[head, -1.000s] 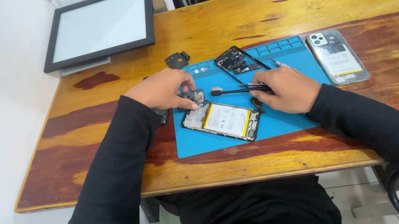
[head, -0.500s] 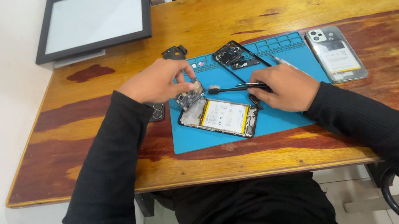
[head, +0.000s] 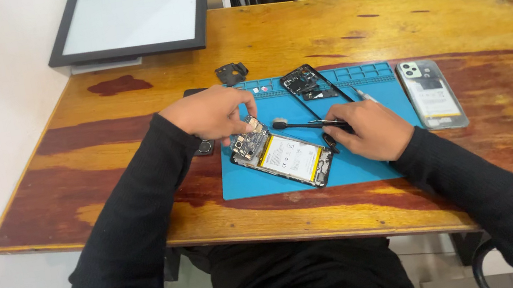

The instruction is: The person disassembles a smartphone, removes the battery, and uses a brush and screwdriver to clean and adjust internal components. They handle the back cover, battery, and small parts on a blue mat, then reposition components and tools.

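Observation:
An opened phone (head: 283, 157) with a yellow-edged battery lies on a blue work mat (head: 371, 166). My left hand (head: 210, 113) pinches a small part at the phone's top corner, by the circuit board. My right hand (head: 369, 131) rests on the mat and holds a thin black tool (head: 302, 124) lying flat, its tip pointing left above the phone. Both arms wear black sleeves.
A black phone frame (head: 309, 83) lies at the mat's top. A phone in a clear case (head: 432, 94) sits right of the mat. A small black part (head: 230, 72) lies above the mat. A framed white panel (head: 131, 19) stands at the wooden table's far left.
My left hand has stayed at the phone's top corner, fingers closing on the small part. My head has moved, so the table sits lower in view. The right hand is unmoved.

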